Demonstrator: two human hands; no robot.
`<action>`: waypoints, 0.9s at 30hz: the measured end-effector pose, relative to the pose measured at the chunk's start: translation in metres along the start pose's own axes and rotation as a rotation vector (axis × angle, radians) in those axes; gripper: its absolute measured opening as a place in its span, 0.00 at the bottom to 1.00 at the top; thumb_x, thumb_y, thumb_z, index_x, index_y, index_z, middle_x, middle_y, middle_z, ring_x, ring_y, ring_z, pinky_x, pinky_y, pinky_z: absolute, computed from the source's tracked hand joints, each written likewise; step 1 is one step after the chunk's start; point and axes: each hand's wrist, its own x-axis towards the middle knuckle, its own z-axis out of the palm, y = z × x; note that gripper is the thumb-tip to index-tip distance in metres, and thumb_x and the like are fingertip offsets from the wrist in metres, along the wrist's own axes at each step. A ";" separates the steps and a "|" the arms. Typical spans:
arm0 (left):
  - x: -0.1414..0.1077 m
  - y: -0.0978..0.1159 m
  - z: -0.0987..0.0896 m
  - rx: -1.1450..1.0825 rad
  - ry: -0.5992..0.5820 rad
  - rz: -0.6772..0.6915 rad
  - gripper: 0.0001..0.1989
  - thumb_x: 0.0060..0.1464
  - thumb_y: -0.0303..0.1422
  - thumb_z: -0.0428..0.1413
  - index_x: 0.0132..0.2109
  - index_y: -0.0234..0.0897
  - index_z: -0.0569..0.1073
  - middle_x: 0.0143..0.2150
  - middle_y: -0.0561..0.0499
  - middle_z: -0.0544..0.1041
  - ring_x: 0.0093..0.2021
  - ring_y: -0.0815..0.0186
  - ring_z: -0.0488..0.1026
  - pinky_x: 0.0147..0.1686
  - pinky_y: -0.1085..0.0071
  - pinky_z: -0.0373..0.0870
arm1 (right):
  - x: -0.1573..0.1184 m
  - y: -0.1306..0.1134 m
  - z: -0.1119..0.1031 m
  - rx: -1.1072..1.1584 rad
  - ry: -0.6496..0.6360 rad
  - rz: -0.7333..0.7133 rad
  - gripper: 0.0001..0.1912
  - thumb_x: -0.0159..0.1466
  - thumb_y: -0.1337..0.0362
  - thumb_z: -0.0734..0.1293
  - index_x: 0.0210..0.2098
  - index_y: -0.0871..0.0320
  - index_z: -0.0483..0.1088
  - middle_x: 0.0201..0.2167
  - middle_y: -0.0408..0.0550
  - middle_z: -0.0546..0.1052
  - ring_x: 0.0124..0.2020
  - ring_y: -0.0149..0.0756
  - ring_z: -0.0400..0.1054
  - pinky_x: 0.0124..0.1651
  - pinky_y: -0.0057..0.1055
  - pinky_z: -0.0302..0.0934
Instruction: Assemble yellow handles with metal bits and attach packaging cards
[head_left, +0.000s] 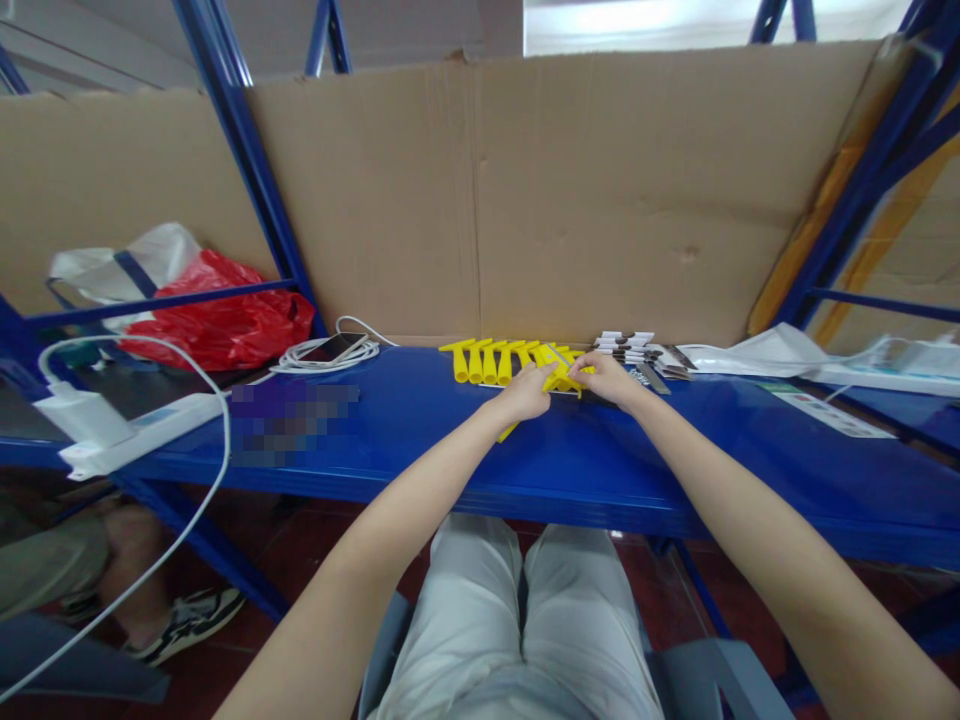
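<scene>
Several yellow plastic T-shaped handles [475, 364] stand side by side in a row on the blue shelf top, near the cardboard at the back. My left hand [527, 393] is closed around another yellow T-shaped handle [553, 366], whose lower end pokes out below the palm. At its head, my right hand [604, 376] has its fingers pinched together against the yellow plastic; whether a small part sits between them is too small to tell. Just behind the right hand lies a stack of black-and-white pieces [624, 345], with a flat grey strip [651, 378] close by.
A cardboard sheet [600, 190] walls off the back. At left are a white power strip [150, 430] with a cable, a red plastic bag [225, 310] and a phone [341, 346] on a coiled white cable. White plastic wrapping [757, 352] lies right. Another person's leg shows lower left.
</scene>
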 end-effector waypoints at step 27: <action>0.003 -0.003 0.006 -0.006 0.060 0.040 0.32 0.56 0.21 0.50 0.67 0.35 0.61 0.60 0.41 0.70 0.61 0.55 0.68 0.61 0.60 0.64 | -0.003 -0.004 0.001 0.315 -0.032 0.180 0.04 0.50 0.65 0.68 0.23 0.57 0.68 0.23 0.41 0.71 0.29 0.31 0.65 0.39 0.31 0.62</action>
